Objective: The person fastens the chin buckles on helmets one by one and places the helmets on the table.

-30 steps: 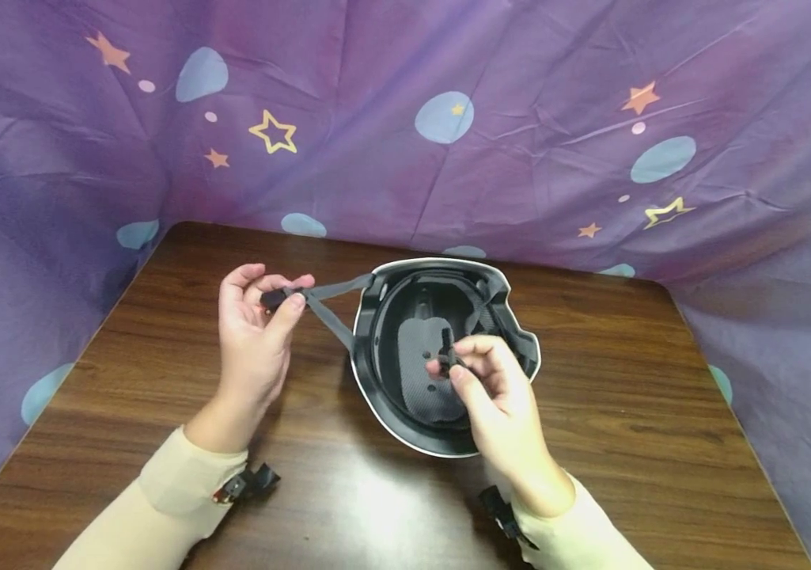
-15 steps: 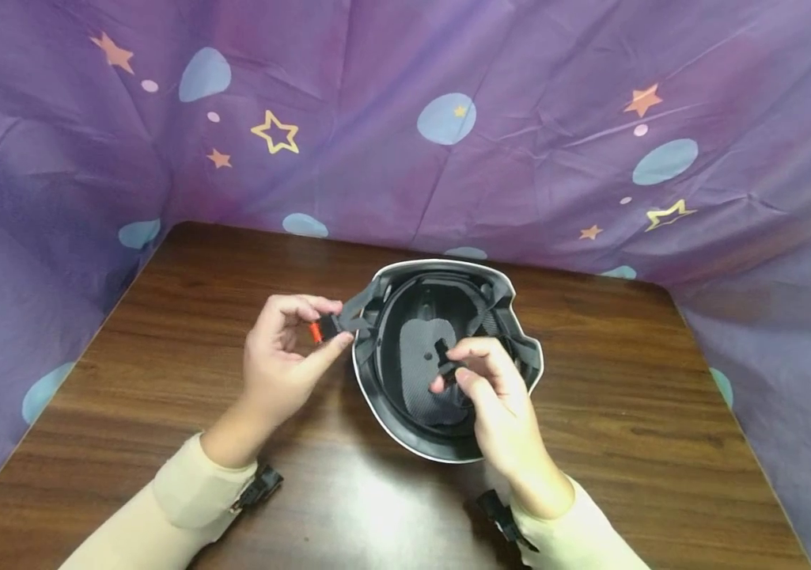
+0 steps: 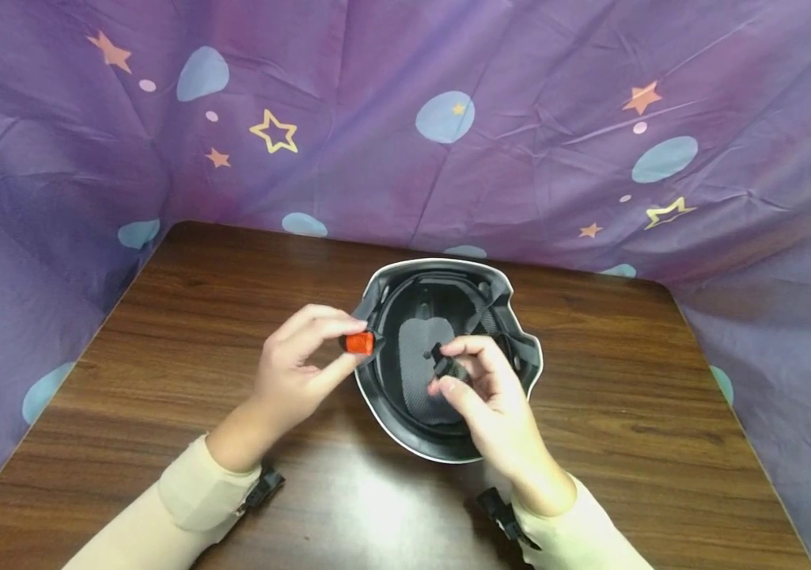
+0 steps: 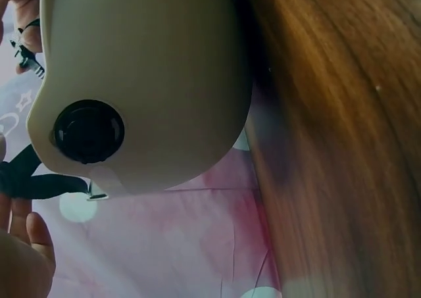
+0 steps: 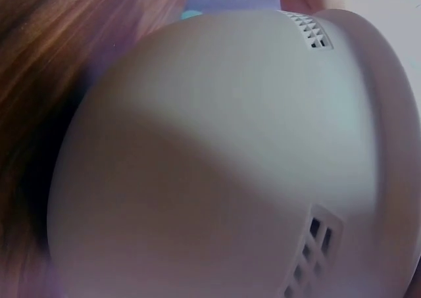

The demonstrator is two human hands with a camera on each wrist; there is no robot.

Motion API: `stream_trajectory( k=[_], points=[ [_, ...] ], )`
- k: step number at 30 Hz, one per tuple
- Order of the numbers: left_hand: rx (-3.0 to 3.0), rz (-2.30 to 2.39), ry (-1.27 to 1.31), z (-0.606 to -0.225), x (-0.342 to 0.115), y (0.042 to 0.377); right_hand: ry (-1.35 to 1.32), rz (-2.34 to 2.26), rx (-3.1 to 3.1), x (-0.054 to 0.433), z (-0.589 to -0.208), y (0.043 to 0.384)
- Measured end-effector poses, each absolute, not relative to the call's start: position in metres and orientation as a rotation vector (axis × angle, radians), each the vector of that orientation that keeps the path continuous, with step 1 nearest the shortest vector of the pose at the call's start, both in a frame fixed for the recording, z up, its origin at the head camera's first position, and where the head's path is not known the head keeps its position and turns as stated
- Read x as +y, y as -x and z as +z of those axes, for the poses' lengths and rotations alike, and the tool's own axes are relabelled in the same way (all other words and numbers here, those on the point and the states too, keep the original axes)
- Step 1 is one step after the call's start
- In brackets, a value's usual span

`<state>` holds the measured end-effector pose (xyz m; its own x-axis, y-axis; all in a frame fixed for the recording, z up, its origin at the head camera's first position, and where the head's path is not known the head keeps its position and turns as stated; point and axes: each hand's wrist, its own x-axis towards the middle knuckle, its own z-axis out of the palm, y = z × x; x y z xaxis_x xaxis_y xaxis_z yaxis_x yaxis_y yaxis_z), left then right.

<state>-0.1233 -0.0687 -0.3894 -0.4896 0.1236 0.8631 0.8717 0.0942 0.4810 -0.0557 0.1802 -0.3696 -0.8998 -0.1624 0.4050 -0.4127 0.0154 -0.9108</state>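
Note:
A white helmet [image 3: 392,413] lies upside down on the table, its black padded inside facing up. Over its left rim, my left hand [image 3: 298,360] pinches a strap buckle half with an orange part [image 3: 358,343] between thumb and fingertips. My right hand [image 3: 496,400] pinches a black buckle half [image 3: 441,362] above the helmet's inside. The two halves are apart. In the left wrist view, a dark strap [image 4: 49,186] runs from the shell to the left hand [image 4: 26,255], beside a round black knob [image 4: 89,131]. The right wrist view shows the shell [image 5: 217,147] with vents [image 5: 312,252].
The helmet rests on a brown wooden table [image 3: 633,412]. Behind and beside the table hangs a purple cloth [image 3: 355,158] with stars and dots. Black wrist-camera mounts [image 3: 263,487] sit at both sleeve cuffs.
My left hand has moved right to the helmet's rim and turned its buckle half, so the orange part now shows. The right hand has barely moved, its buckle half tilting slightly.

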Motion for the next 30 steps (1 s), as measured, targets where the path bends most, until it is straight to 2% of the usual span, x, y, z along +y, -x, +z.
stream_trajectory(
  k=[13, 30],
  points=[
    [-1.794, -1.322, 1.146, -0.394, -0.065, 0.120, -0.609, 1.924, -2.197, 0.181, -0.372, 0.056],
    [-1.839, -1.281, 1.145, -0.400, -0.061, 0.120, -0.627, 1.910, -2.330, 0.181, -0.371, 0.052]
  ],
)
